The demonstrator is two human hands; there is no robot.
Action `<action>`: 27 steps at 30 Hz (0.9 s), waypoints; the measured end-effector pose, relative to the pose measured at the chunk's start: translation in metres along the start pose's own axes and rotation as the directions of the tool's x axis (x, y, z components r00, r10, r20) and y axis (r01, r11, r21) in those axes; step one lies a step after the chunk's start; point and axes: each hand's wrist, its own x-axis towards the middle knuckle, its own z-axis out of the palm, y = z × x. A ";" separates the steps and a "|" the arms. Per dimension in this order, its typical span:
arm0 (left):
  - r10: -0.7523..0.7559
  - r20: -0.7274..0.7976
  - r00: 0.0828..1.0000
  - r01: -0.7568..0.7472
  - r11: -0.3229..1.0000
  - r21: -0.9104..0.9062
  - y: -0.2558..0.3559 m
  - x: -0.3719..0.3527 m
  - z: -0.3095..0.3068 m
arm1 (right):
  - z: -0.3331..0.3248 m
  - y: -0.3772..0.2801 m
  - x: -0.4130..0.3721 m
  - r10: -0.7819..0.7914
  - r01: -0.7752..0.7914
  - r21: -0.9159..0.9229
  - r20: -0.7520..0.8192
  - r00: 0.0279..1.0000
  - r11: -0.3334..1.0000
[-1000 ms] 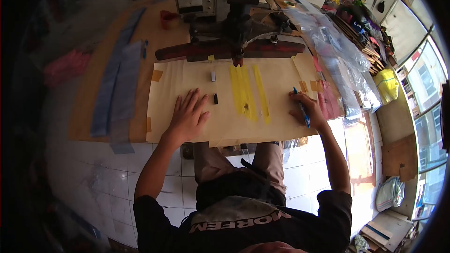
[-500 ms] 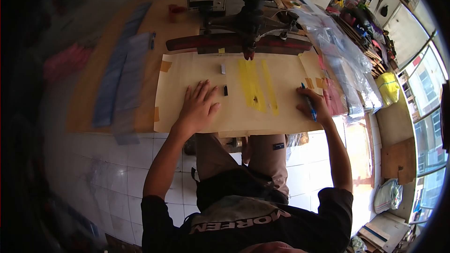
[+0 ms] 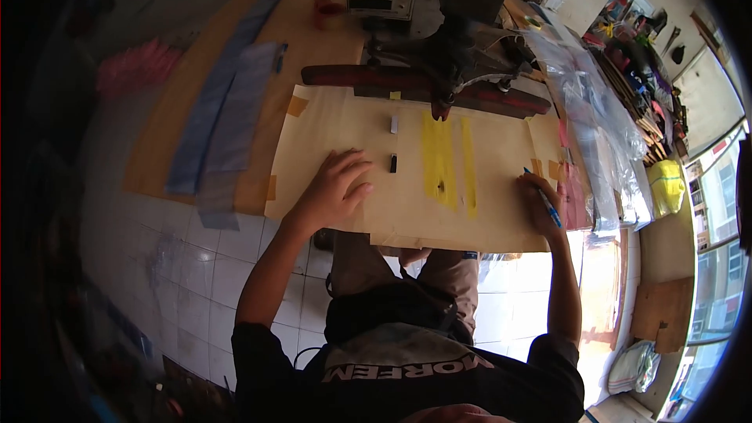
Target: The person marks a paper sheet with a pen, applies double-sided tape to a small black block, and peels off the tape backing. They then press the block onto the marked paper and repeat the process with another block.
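My left hand (image 3: 337,188) rests on the left part of a tan board (image 3: 392,215), its thumb apart from the loosely stretched fingers and nothing in it. Just to its right lies a small black piece (image 3: 393,163), with a small white piece (image 3: 394,124) farther back. At the board's right side, my right hand (image 3: 540,200) is closed around a blue pen (image 3: 551,209). Yellow tape strips (image 3: 439,164) run front to back on the board between my hands. There is a dark mark on the wider strip.
A dark machine head with a long red-edged bar (image 3: 352,76) stands over the board's back edge. Blue-grey plastic strips (image 3: 207,125) lie at left, near a red tape roll (image 3: 329,12). Clear plastic sheets (image 3: 599,110) cover the right side. A yellow bag (image 3: 666,188) sits beyond.
The view has shifted, so the table appears farther right. My left hand's spread fingers have come closer together and turned rightward. The pen remains in my right hand, tilted differently.
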 end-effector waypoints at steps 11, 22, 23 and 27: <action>-0.003 -0.008 1.000 0.003 1.000 -0.002 0.001 -0.002 -0.002 | 0.024 -0.086 0.029 -0.099 0.105 -0.018 0.200 0.975 0.994; 0.145 -0.162 0.976 -0.209 0.837 -0.506 0.115 -0.003 -0.005 | 0.097 -0.149 0.028 -0.489 0.617 -0.119 0.503 0.713 0.778; 0.202 -0.143 0.969 -0.247 0.831 -0.499 0.114 -0.003 -0.006 | 0.099 -0.150 0.029 -0.495 0.631 -0.123 0.512 0.702 0.766; 0.148 -0.109 0.983 -0.183 0.821 -0.541 0.114 0.003 -0.015 | 0.103 -0.149 0.029 -0.486 0.639 -0.126 0.544 0.684 0.759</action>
